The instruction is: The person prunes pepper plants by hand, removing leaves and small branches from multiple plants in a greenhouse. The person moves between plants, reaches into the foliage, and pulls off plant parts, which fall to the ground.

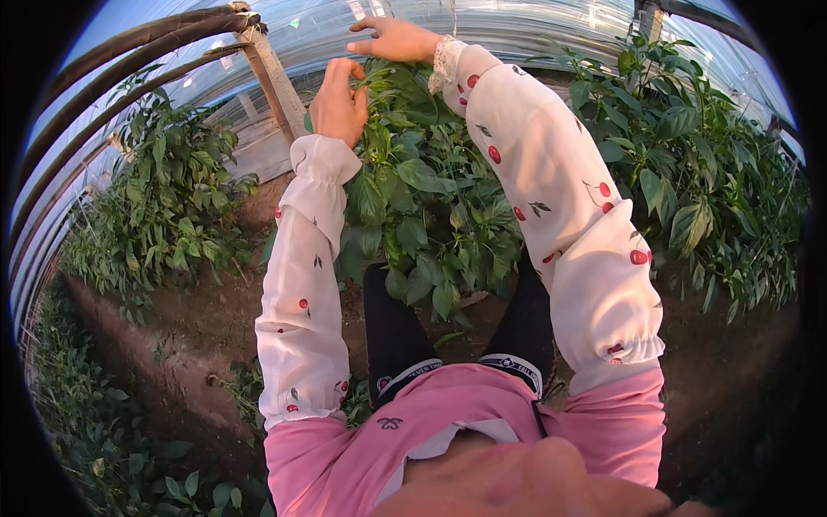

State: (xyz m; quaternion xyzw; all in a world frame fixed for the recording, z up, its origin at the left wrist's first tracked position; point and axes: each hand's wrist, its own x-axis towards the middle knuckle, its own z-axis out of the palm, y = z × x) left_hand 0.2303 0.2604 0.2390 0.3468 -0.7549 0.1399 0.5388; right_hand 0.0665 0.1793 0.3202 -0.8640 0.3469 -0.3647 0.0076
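Note:
A tall, leafy pepper plant [413, 187] stands directly before me, between my arms. My left hand [339, 100] is at the plant's upper left, its fingers curled around the tip of a green shoot. Above the plant's top, my right hand [400, 40] is spread, palm down, with thumb and fingers apart and nothing seen in it. Both forearms wear sheer white sleeve covers [549, 161] printed with red cherries. Leaves partly hide what the left fingertips touch.
More pepper plants grow at the left [174, 181] and at the right [678, 148]. A concrete post [278, 77] with wooden poles stands behind my left hand. Transparent plastic sheeting [517, 22] spans the back. Brown soil [194, 336] lies between the rows.

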